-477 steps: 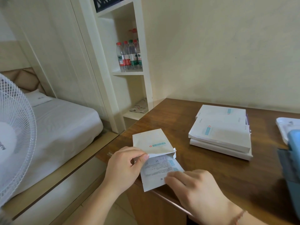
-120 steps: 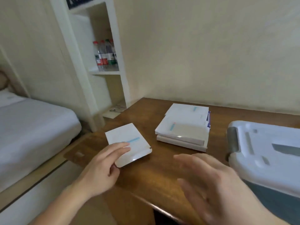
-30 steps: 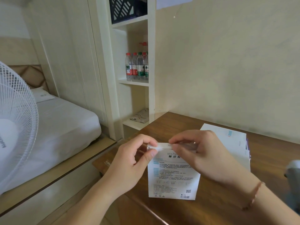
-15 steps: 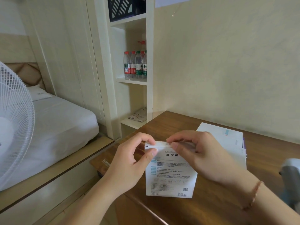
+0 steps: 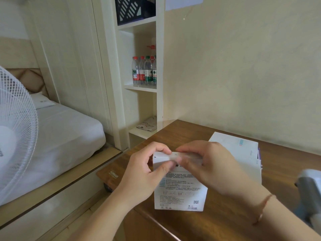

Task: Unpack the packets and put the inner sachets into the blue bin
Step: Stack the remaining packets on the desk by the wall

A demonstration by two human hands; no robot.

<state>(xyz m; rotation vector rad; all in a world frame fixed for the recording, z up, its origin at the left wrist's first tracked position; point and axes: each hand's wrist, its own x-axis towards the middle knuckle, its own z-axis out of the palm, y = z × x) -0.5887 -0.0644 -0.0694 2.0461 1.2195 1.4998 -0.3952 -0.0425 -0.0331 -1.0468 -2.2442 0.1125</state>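
Observation:
A white packet (image 5: 179,192) with printed text stands upright above the wooden desk (image 5: 225,214), its printed back facing me. My left hand (image 5: 145,173) pinches its top left corner between thumb and forefinger. My right hand (image 5: 210,166) pinches the top edge just beside it, covering the packet's upper right part. Behind my right hand lies a stack of white packets (image 5: 243,150). At the right edge shows a part of the bin (image 5: 311,192), its pale lid and grey handle only.
A white fan (image 5: 15,133) stands at the left. A bed (image 5: 57,133) lies beyond it. A white shelf unit (image 5: 139,91) holds several water bottles (image 5: 144,72) and a dark crate (image 5: 133,9). The desk's front edge runs under my forearms.
Both hands have drawn closer together on the packet's top edge, and the thumbs now meet. The packet stays upright in the same place.

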